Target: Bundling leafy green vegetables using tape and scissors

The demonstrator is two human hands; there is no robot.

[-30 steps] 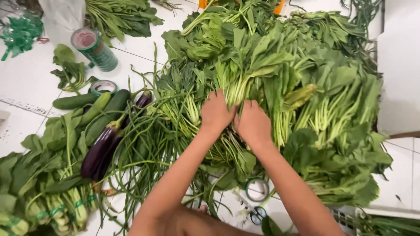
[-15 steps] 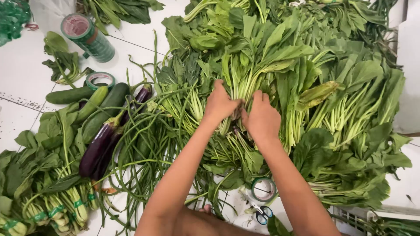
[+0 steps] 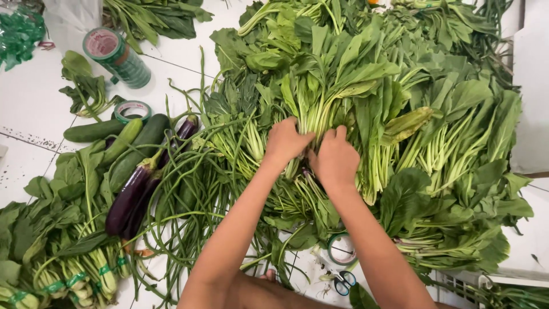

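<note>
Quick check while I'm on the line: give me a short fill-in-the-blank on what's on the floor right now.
1. Both hands, left hand and right hand, grip a bunch of leafy ____.
2. The aubergines lying left of the long beans are ____ in colour.
3. The small scissors near the tape roll have ____ handles.

Missing words: greens; purple; blue

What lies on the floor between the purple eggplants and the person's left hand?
In the head view, a spread of long green beans and some pale-stemmed leafy greens fill the stretch between the eggplants and the left hand.
</note>
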